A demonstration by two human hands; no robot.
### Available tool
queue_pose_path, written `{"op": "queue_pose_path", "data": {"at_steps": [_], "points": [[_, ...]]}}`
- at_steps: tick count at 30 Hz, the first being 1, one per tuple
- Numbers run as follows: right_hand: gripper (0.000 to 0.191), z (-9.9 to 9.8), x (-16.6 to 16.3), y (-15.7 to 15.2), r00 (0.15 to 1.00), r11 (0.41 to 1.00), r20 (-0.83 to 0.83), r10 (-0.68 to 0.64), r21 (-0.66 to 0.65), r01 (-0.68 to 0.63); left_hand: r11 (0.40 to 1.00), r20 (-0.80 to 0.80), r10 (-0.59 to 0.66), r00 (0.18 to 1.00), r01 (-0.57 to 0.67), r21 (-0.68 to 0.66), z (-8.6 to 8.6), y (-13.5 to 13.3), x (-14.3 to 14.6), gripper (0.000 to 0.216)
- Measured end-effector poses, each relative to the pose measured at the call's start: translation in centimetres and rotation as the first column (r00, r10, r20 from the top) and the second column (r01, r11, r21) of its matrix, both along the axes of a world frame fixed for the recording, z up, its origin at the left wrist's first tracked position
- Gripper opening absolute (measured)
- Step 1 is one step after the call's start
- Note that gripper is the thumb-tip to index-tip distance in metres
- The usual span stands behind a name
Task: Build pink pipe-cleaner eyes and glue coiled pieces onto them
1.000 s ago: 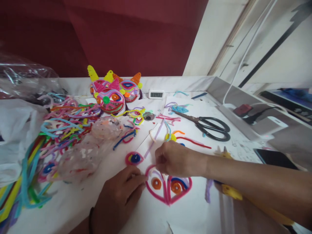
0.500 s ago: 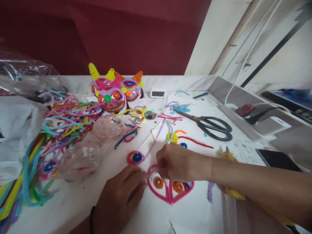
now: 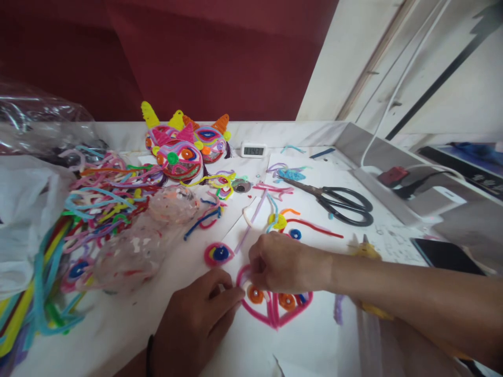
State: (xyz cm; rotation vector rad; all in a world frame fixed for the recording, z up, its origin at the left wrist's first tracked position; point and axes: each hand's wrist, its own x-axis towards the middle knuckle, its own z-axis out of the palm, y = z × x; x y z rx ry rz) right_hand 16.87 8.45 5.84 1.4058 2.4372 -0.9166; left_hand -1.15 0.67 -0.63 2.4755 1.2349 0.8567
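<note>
While I followed through the head view, two bare hands were at one pink outline [image 3: 276, 314] with two orange discs [image 3: 256, 295] inside it. The left hand [image 3: 200, 314] had its fingertips at the outline's left edge; I could not tell whether they gripped it. The right hand [image 3: 288, 262] was curled over the upper edge, hiding from me whatever its fingers might pinch. Of two separate eye pieces [image 3: 219, 254], one lay just beyond the left hand, the other beside the strips [image 3: 38, 275]. I counted three eared figures [image 3: 183, 163], one clock [image 3: 253, 150] and one pair of scissors [image 3: 321, 192] farther off. Below the outline's pointed edge, the white surface [image 3: 243, 353] gave open room; rightward, the forearm [image 3: 393, 283] crowded it.
</note>
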Motion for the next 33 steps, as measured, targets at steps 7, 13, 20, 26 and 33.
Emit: {"op": "queue_pose_path", "data": {"at_steps": [7, 13, 20, 26, 33], "points": [[0.006, 0.3, 0.1, 0.0, 1.000, 1.000, -0.002, 0.006, -0.021, -0.006, 0.998, -0.051, -0.003, 0.999, 0.006, 0.060, 0.1, 0.0, 0.1, 0.023], [0.007, 1.3, 0.8, 0.1, 1.000, 0.999, -0.020, 0.012, -0.034, -0.013, 0.991, -0.081, 0.021, 0.997, -0.010, 0.130, 0.3, 0.0, 0.3, 0.024], [0.014, 1.7, 1.7, -1.2, 0.998, 0.998, -0.020, 0.063, 0.018, -0.063, 0.987, -0.094, 0.027, 0.995, -0.012, 0.160, 0.3, -0.1, 0.3, 0.024], [0.019, 1.9, 2.8, -1.2, 0.998, 0.991, 0.032, 0.059, 0.115, -0.063, 0.987, -0.094, 0.017, 0.995, -0.002, 0.163, 0.2, 0.0, 0.4, 0.024], [0.009, 0.7, 2.4, -1.7, 0.992, 0.988, -0.016, 0.127, 0.086, -0.125, 0.985, -0.122, 0.037, 0.992, -0.015, 0.174, 0.1, -0.1, 0.3, 0.023]]}}
